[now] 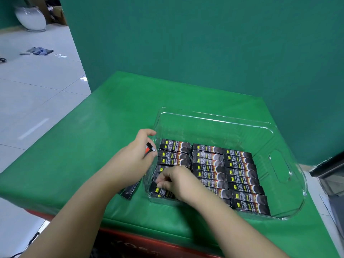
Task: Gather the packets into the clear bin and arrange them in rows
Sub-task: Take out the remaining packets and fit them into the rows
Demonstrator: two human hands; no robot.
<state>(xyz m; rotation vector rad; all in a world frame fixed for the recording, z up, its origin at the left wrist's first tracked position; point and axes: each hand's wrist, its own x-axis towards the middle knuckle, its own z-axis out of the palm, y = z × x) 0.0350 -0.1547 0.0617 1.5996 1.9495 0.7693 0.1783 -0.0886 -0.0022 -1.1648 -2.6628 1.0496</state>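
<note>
Three columns: dark stick packets (pixel 240 175) lie flat in rows across the floor of the clear bin (pixel 219 119), filling its near half; the far half shows bare plastic.
Bin: clear plastic, on the green table cover (pixel 111 112), right of centre, with a handle cutout in its right wall.
Left hand (pixel 138 155): just outside the bin's left wall, fingers curled around a small bunch of packets; a red and black end (pixel 150 147) sticks out between thumb and fingers, and the other ends (pixel 130 190) hang out below the hand over the cover.
Right hand (pixel 178 182): inside the bin at the near left corner, fingers bent down and pinching the near-left packet (pixel 158 189); it probably rests on the bin floor, though the fingers hide the contact.
Background: a green backdrop behind the table, a white vase (pixel 30 18) on the tiled floor far left.
</note>
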